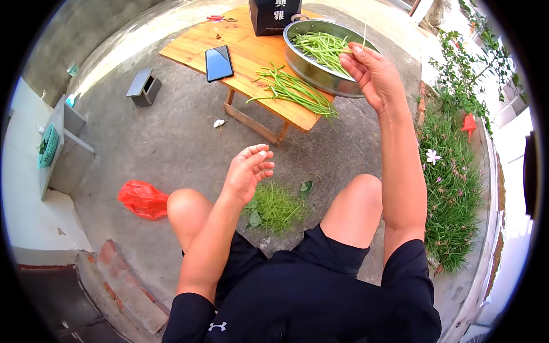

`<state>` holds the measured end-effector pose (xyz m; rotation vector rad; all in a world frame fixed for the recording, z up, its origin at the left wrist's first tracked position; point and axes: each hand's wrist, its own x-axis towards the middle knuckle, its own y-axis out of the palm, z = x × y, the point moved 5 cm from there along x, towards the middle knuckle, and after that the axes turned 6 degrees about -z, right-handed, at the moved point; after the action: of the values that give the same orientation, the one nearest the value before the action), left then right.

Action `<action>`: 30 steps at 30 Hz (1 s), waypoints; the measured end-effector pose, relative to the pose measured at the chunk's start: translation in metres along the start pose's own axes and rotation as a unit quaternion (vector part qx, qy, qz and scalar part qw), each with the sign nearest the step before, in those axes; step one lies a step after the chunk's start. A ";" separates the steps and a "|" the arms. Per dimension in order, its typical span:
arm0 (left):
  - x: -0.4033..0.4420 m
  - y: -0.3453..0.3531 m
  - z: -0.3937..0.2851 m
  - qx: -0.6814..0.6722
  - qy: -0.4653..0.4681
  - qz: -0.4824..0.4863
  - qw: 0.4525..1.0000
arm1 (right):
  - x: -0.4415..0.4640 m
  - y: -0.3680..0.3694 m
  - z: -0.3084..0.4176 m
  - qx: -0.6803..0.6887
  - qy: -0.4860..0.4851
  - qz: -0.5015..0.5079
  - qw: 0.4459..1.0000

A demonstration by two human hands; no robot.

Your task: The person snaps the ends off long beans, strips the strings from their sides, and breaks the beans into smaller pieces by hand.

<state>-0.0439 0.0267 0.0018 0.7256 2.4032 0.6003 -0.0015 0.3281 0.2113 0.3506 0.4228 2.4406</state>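
Observation:
My right hand is raised over the near right rim of a steel pan, thumb and fingers pinched on a thin green stem that points up. Cut green stems fill the pan. Longer green stems lie in a loose bunch on the wooden table beside it. My left hand hangs above the ground between my knees, fingers loosely curled and apart, with nothing visible in them. Below it, a heap of fine green trimmings with some leaves rests on the concrete.
On the table are a phone, a black box and a red-handled tool. A red plastic bag lies by my left knee. A small grey stool stands farther left. Grass and flowers border the right side.

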 end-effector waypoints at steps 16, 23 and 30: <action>-0.002 0.001 -0.001 0.038 0.001 0.012 0.999 | -0.007 0.064 -0.108 -0.665 -0.194 0.143 0.707; -0.002 -0.001 -0.002 0.042 0.008 0.011 0.999 | 0.010 0.067 -0.101 -0.611 -0.235 0.115 0.747; -0.001 0.001 0.000 0.045 0.007 0.017 0.999 | 0.003 0.076 -0.103 -0.609 -0.310 0.184 0.707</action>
<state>-0.0435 0.0268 0.0027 0.8051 2.4488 0.5146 -0.0808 0.2507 0.1462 0.6186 -1.6155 2.1687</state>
